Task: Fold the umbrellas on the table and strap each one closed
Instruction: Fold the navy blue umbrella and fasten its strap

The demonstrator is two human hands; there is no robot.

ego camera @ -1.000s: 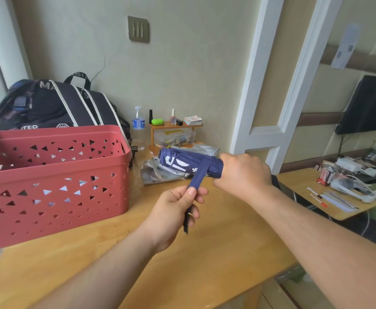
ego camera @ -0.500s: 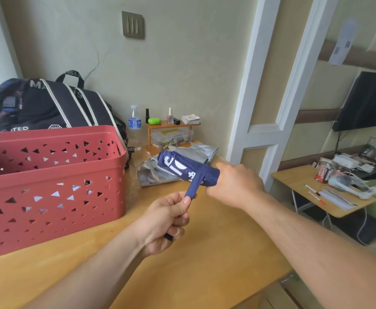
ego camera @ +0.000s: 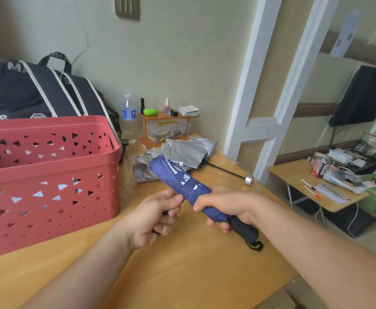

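My right hand (ego camera: 225,206) grips the blue umbrella (ego camera: 178,179), my left hand (ego camera: 155,216) pinches its strap beside it, red basket (ego camera: 48,175) crowding left, bare worktop (ego camera: 182,275) below.

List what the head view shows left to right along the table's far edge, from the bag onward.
Black bag → water bottle → small wooden shelf → silver umbrella, its metal tip pointing right.

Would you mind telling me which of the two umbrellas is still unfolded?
The silver umbrella, lying loose and crumpled on the table with its shaft extended. The blue umbrella is rolled tight in both hands.
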